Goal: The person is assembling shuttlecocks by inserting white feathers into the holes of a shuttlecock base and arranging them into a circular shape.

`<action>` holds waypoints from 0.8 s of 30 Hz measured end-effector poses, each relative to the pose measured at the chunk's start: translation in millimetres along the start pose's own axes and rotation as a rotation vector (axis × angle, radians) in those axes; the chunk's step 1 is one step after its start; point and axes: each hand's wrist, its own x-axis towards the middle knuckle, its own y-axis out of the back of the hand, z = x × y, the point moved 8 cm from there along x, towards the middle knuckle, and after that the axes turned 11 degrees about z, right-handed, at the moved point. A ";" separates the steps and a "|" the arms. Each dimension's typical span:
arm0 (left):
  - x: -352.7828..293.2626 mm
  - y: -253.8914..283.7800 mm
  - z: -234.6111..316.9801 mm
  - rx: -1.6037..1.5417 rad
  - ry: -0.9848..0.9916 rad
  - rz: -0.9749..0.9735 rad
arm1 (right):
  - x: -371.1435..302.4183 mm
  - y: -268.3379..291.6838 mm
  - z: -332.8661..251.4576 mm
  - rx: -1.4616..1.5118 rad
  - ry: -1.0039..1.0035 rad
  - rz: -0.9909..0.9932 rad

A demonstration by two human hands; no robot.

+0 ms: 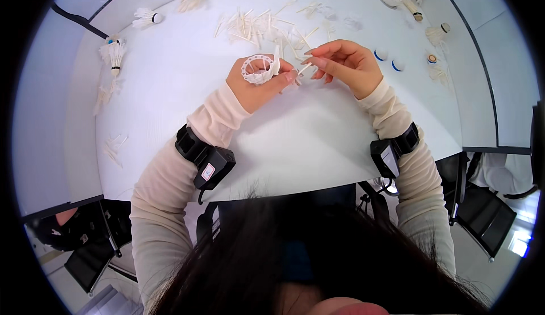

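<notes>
My left hand (250, 91) is closed around a white plastic shuttlecock skirt (259, 78), whose round, holed rim faces up. White prongs of the skirt stick out past my left thumb. Close on its right, my right hand (353, 70) pinches a short white feather shaft (305, 68) between thumb and forefinger. The shaft's lower end comes near my left fingertips; whether it touches the skirt cannot be made out. Beyond both hands lies a loose heap of cut feather shafts (248, 26).
Feather shuttlecocks (146, 17) line the left and back-left edges, with more (437, 33) at the back right. Blue-banded cork bases (398, 65) sit right of my right hand. Feather scraps (115, 149) lie front left. White partitions (54, 105) enclose the table (306, 156).
</notes>
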 end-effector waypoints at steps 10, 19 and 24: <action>3.8 0.7 -3.5 -0.017 -0.025 -0.036 | -3.7 -2.7 1.0 -0.040 -0.061 -0.002; 4.5 -0.3 -2.4 -0.032 -0.039 -0.034 | 0.7 10.3 -2.1 -0.001 0.017 0.099; 4.7 0.3 -0.6 -0.021 -0.051 -0.028 | 0.3 6.4 -0.4 -0.002 -0.010 0.057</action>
